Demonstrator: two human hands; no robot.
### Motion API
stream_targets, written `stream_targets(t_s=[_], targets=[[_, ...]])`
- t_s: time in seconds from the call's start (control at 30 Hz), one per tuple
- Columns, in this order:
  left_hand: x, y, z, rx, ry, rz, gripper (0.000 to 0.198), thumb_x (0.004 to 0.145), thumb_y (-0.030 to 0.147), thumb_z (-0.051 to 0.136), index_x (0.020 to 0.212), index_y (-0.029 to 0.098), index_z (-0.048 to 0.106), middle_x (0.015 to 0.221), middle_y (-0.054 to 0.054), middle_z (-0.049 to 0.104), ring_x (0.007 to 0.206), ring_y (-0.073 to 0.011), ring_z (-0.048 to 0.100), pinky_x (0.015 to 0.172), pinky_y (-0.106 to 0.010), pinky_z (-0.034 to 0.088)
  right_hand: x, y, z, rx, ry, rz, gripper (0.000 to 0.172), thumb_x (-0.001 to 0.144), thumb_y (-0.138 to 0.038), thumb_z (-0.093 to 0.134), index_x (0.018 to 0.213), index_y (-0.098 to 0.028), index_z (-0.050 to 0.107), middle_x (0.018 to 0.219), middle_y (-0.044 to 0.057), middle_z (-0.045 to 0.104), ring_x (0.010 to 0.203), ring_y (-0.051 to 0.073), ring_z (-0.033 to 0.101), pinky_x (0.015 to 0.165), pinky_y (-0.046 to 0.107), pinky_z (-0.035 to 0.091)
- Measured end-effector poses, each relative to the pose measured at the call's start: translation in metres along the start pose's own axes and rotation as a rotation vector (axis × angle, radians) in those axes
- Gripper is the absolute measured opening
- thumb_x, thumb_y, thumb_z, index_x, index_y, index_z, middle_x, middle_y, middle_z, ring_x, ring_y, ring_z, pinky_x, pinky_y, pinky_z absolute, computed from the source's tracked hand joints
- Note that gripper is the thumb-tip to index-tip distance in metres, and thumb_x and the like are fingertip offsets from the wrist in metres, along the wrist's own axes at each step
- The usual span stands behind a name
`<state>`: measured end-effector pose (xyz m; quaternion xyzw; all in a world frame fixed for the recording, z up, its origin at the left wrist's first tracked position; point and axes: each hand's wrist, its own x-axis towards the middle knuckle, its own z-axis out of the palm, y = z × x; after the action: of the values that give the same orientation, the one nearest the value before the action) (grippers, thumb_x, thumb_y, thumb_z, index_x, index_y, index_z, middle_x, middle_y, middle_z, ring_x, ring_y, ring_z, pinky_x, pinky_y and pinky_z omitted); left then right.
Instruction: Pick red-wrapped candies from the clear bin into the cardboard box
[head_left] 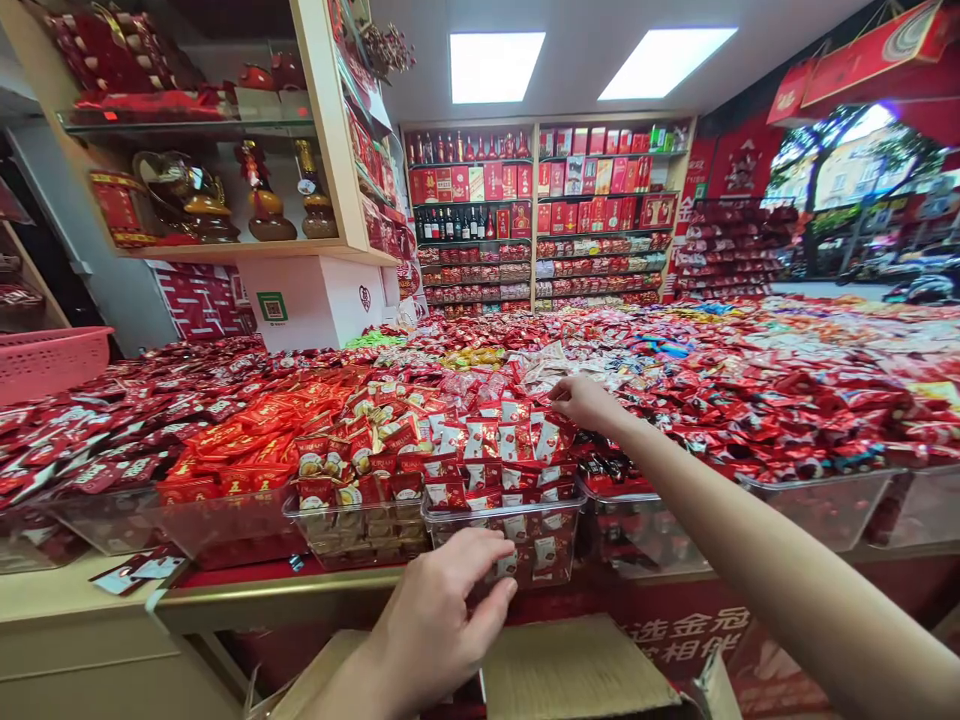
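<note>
Red-and-white candy packets (501, 440) stand in neat rows in a clear plastic bin (504, 515) in front of me. My left hand (450, 595) is just before the bin's front wall, thumb and fingers apart, with nothing visible between them. Whether its fingertips touch the bin I cannot tell. My right hand (586, 404) reaches over to the far right corner of the packet rows. Its fingers are curled together, and anything in them is hidden. An opened cardboard box (577, 665) is below my left hand.
Gold-and-red durian candies (360, 470) and bright red packets (247, 440) fill bins on the left; dark red wrapped sweets (787, 430) are heaped on the right. A display cabinet (337, 150) overhangs the left. A pink basket (56, 360) is at the far left.
</note>
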<state>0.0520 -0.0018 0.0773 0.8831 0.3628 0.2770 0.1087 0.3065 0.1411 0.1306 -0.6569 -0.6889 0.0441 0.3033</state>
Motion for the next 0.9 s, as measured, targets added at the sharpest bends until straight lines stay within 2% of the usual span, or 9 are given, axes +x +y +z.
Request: stream_targets(t_s=[0.13, 0.3, 0.4, 0.47, 0.5, 0.57, 0.67, 0.8, 0.9], targets=[[-0.012, -0.007, 0.015, -0.102, -0.02, -0.073, 0.021, 0.08, 0.026, 0.049, 0.095, 0.022, 0.063, 0.088, -0.002, 0.068, 0.081, -0.0148, 0.062, 0.074, -0.022, 0.047, 0.0, -0.005, 0.004, 0.0, 0.007, -0.022, 0.015, 0.068, -0.012, 0.057, 0.082, -0.013, 0.065, 0.079, 0.007, 0.068, 0.068, 0.015, 0.06, 0.058, 0.021, 0.041], [-0.019, -0.024, 0.024, -0.184, 0.055, -0.299, 0.017, 0.078, 0.028, 0.051, 0.079, 0.02, 0.066, 0.074, 0.0, 0.069, 0.067, -0.0143, 0.06, 0.063, -0.022, 0.045, -0.003, -0.003, 0.002, 0.008, 0.099, -0.072, 0.011, 0.069, -0.013, 0.057, 0.078, -0.012, 0.064, 0.079, 0.009, 0.066, 0.07, 0.017, 0.058, 0.062, 0.025, 0.042], [-0.024, -0.03, 0.028, -0.311, 0.108, -0.38, 0.021, 0.079, 0.033, 0.049, 0.075, 0.019, 0.064, 0.068, 0.0, 0.066, 0.065, -0.0145, 0.059, 0.061, -0.022, 0.044, -0.029, -0.014, -0.002, 0.017, 0.252, -0.117, 0.014, 0.077, -0.018, 0.05, 0.086, -0.013, 0.06, 0.09, 0.01, 0.063, 0.079, 0.018, 0.056, 0.071, 0.028, 0.041], [-0.026, -0.031, 0.029, -0.382, 0.195, -0.427, 0.023, 0.08, 0.036, 0.048, 0.075, 0.018, 0.063, 0.065, 0.001, 0.062, 0.062, -0.0138, 0.057, 0.058, -0.022, 0.043, -0.065, -0.031, 0.0, 0.074, 0.303, -0.188, 0.015, 0.08, -0.021, 0.047, 0.087, -0.015, 0.058, 0.089, 0.007, 0.062, 0.079, 0.016, 0.055, 0.072, 0.026, 0.04], [-0.025, -0.03, 0.029, -0.399, 0.248, -0.445, 0.023, 0.08, 0.037, 0.049, 0.076, 0.019, 0.062, 0.063, 0.002, 0.06, 0.06, -0.0131, 0.055, 0.057, -0.021, 0.043, -0.086, -0.041, 0.004, 0.18, 0.273, -0.267, 0.014, 0.081, -0.024, 0.047, 0.085, -0.016, 0.058, 0.081, 0.005, 0.062, 0.072, 0.014, 0.055, 0.067, 0.025, 0.041], [-0.019, -0.025, 0.026, -0.413, 0.352, -0.458, 0.023, 0.079, 0.039, 0.049, 0.075, 0.019, 0.061, 0.062, 0.003, 0.057, 0.058, -0.012, 0.052, 0.055, -0.021, 0.041, -0.131, -0.061, 0.02, 0.364, 0.007, -0.366, 0.018, 0.081, -0.032, 0.047, 0.075, -0.018, 0.058, 0.066, 0.0, 0.06, 0.061, 0.012, 0.052, 0.058, 0.022, 0.04], [-0.005, -0.015, 0.02, -0.479, 0.438, -0.456, 0.023, 0.079, 0.039, 0.05, 0.071, 0.019, 0.057, 0.059, 0.005, 0.054, 0.055, -0.0101, 0.049, 0.053, -0.019, 0.039, -0.18, -0.081, 0.052, 0.553, -0.326, -0.334, 0.019, 0.071, -0.035, 0.06, 0.077, -0.017, 0.058, 0.062, -0.002, 0.059, 0.054, 0.01, 0.049, 0.049, 0.02, 0.037], [0.005, -0.006, 0.013, -0.783, 0.46, -0.474, 0.026, 0.08, 0.045, 0.046, 0.081, 0.02, 0.052, 0.056, 0.007, 0.05, 0.045, -0.0071, 0.044, 0.044, -0.017, 0.035, -0.192, -0.083, 0.083, 0.868, -0.372, -0.177, 0.011, 0.072, -0.026, 0.057, 0.075, -0.015, 0.057, 0.064, -0.001, 0.058, 0.058, 0.01, 0.05, 0.055, 0.021, 0.039], [-0.002, -0.007, 0.011, -1.054, 0.426, -0.538, 0.029, 0.078, 0.045, 0.049, 0.095, 0.022, 0.05, 0.071, 0.004, 0.06, 0.053, -0.0086, 0.053, 0.049, -0.019, 0.041, -0.186, -0.075, 0.093, 1.129, -0.443, 0.03, 0.021, 0.07, -0.034, 0.062, 0.074, -0.014, 0.054, 0.059, -0.002, 0.056, 0.052, 0.008, 0.048, 0.047, 0.019, 0.037]])
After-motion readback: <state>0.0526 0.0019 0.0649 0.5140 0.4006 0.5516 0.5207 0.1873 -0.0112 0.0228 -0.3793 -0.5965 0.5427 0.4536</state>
